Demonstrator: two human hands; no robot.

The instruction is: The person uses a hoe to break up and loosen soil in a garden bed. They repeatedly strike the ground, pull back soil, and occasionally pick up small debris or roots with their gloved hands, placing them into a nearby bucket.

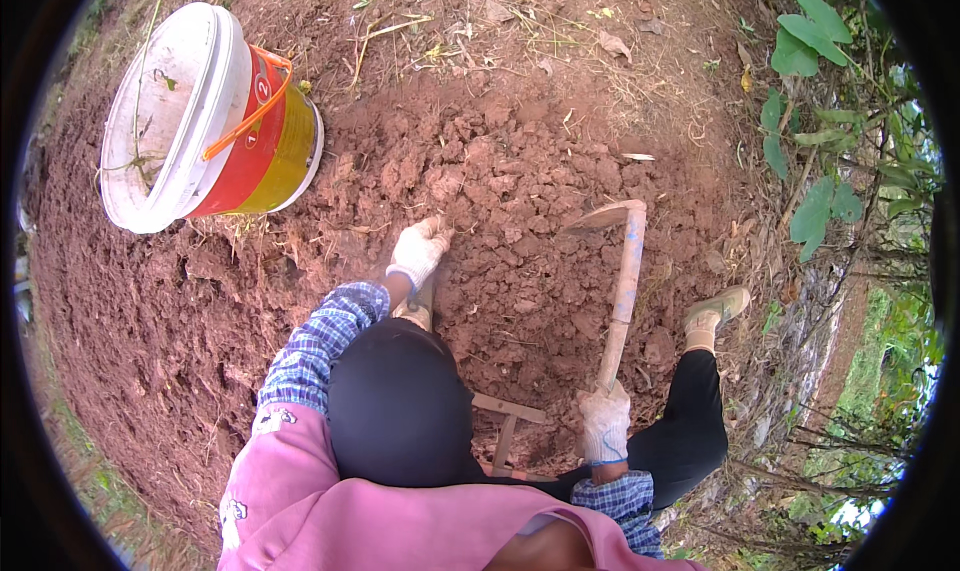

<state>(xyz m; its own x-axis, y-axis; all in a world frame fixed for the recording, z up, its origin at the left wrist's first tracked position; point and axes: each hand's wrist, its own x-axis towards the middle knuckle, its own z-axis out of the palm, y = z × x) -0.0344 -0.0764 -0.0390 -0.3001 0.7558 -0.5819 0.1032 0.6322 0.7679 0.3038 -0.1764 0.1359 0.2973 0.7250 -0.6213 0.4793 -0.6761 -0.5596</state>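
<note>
My right hand (606, 423), in a white knit glove, grips the wooden handle of a hoe (621, 301). The hoe's blade (600, 217) rests at the loosened reddish soil (517, 188). My left hand (422, 248), gloved the same way, reaches down to the clods beyond my bent left knee (401, 406). Its fingers are curled at the soil, and whether they pinch something small is unclear. Left of that hand stands a white plastic bucket (255, 151) with a red and yellow band and an orange handle (251, 109). A thin green vine (139, 94) sticks out of the bucket.
Between my legs shows part of a wooden frame (508, 409), mostly hidden under me. My right shoe (718, 307) is planted on the right. Leafy plants (817, 38) and thin branches line the right side. Dry stalks (390, 27) and leaves litter the ground ahead.
</note>
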